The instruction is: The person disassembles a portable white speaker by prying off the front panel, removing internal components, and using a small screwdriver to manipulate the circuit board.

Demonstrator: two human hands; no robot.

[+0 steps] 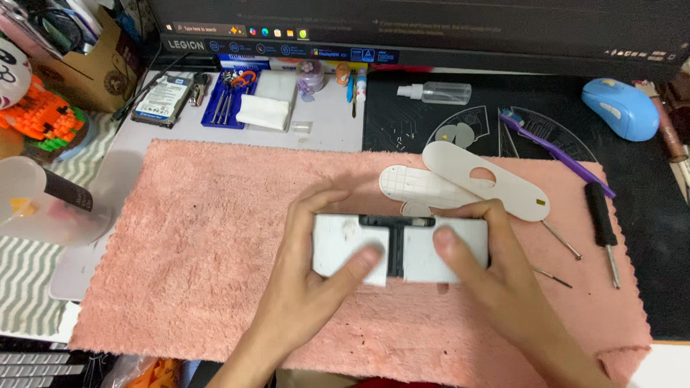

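Both my hands hold a white rectangular device (413, 248) with a black slot down its middle, just above a pink towel (201, 251). My left hand (309, 276) grips its left end, thumb pressed on the front face. My right hand (489, 273) grips the right end, thumb on the right half. Just behind the device lie two white oval cover plates (485, 179), one overlapping the other, and a small round white disc (415, 208).
A black-handled screwdriver (602, 215) and two thin metal driver shafts (560, 241) lie right of the device. A purple toothbrush (553, 152), blue mouse (622, 108), spray bottle (435, 92), blue bit tray (228, 100), hard drive (162, 100) and plastic cup (43, 205) surround the towel.
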